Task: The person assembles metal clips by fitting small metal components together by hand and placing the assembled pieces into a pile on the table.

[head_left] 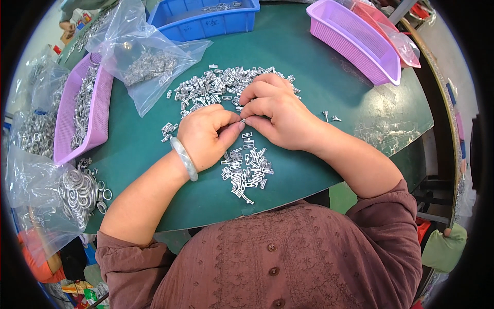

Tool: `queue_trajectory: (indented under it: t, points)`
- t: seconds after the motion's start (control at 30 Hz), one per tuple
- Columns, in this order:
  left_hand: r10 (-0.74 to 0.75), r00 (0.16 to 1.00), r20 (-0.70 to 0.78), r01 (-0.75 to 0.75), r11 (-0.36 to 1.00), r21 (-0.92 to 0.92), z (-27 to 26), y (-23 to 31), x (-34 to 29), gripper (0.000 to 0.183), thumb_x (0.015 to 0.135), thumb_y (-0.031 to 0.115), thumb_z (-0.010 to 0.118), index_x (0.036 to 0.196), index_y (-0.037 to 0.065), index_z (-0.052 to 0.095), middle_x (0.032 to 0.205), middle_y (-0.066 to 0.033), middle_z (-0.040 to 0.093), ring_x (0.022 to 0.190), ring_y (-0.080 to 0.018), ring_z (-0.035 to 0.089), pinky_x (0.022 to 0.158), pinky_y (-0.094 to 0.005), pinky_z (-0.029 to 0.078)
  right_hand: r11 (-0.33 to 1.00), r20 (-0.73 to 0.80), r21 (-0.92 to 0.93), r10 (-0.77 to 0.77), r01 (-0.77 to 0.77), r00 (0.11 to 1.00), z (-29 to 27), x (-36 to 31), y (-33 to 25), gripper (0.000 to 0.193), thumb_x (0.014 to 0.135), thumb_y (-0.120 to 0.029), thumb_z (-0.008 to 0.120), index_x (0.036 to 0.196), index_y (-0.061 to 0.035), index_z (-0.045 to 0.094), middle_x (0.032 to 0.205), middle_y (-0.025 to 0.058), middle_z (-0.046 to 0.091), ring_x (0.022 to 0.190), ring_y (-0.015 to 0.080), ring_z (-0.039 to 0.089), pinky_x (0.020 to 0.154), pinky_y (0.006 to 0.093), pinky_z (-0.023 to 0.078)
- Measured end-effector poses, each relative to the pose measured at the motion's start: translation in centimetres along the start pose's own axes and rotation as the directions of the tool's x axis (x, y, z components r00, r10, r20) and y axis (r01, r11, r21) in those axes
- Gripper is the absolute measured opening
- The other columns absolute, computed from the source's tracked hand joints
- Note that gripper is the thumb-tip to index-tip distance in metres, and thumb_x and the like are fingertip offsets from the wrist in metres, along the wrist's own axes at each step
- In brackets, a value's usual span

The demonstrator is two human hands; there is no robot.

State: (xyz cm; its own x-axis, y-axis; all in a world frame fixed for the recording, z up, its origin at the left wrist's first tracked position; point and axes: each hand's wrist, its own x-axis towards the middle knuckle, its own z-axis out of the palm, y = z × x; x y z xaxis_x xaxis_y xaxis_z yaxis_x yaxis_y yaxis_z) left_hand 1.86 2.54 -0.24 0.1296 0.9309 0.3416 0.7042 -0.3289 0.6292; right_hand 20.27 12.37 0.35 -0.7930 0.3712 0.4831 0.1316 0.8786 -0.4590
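Note:
My left hand, with a pale bangle at its wrist, meets my right hand over the middle of the table. Thumb and forefinger of both hands are pinched around a small silver metal piece, mostly covered by the fingertips. Just beyond the hands spreads a big heap of small rectangular silver metal pieces, and the right hand's curled fingers reach over its near edge. Between my forearms lies a smaller heap of similar-looking pieces.
Left on the green table are a purple basket of metal parts, a clear bag and silver rings. A blue tray stands at the back, a lilac basket back right. Two small pieces lie right.

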Motion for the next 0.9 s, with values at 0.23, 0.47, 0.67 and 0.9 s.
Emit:
queue_trajectory:
  t: [0.23, 0.47, 0.67, 0.9]
  points:
    - [-0.007, 0.999, -0.045, 0.004, 0.998, -0.057, 0.1, -0.2, -0.1, 0.006, 0.08, 0.005, 0.072, 0.084, 0.002, 0.068, 0.068, -0.0068, 0.056, 0.059, -0.0181, 0.053, 0.054, -0.0311, 0.041, 0.998, 0.038, -0.054, 0.016, -0.014, 0.999, -0.6, -0.1, -0.1, 0.005, 0.077, -0.011, 0.07, 0.081, -0.0087, 0.072, 0.102, 0.0036, 0.062, 0.112, 0.0275, 0.052, 0.098, 0.0457, 0.036]
    - [-0.045, 0.999, -0.006, 0.045, 0.998, -0.044, 0.0, 0.0, -0.1, 0.007, 0.078, 0.003, 0.073, 0.082, 0.002, 0.067, 0.067, -0.0056, 0.053, 0.058, -0.0168, 0.051, 0.053, -0.03, 0.041, 0.998, 0.062, -0.061, -0.016, 0.02, 0.998, -0.6, -0.1, 0.1, 0.006, 0.076, -0.01, 0.07, 0.082, -0.0088, 0.072, 0.103, 0.0042, 0.062, 0.111, 0.0277, 0.051, 0.097, 0.0449, 0.036]
    - [0.006, 0.998, 0.059, -0.006, 1.0, -0.006, -0.4, 0.4, -0.1, 0.005, 0.077, 0.012, 0.072, 0.08, 0.009, 0.07, 0.069, -0.0054, 0.058, 0.064, -0.0233, 0.059, 0.058, -0.0357, 0.048, 0.972, -0.014, -0.233, -0.039, 0.035, 0.999, -0.3, 0.3, 0.5, 0.008, 0.075, -0.011, 0.071, 0.083, -0.0075, 0.072, 0.107, 0.0059, 0.061, 0.112, 0.0293, 0.05, 0.097, 0.0454, 0.037]
    - [0.003, 0.997, 0.078, 0.004, 0.996, -0.084, -0.9, 0.5, 0.0, 0.008, 0.073, 0.008, 0.067, 0.08, 0.006, 0.069, 0.069, -0.0065, 0.057, 0.063, -0.0219, 0.059, 0.057, -0.0343, 0.048, 0.964, -0.004, -0.257, -0.065, 0.062, 0.998, 0.1, 0.4, 0.7, 0.009, 0.075, -0.014, 0.071, 0.082, -0.008, 0.072, 0.109, 0.0065, 0.06, 0.113, 0.0304, 0.049, 0.097, 0.0469, 0.036]
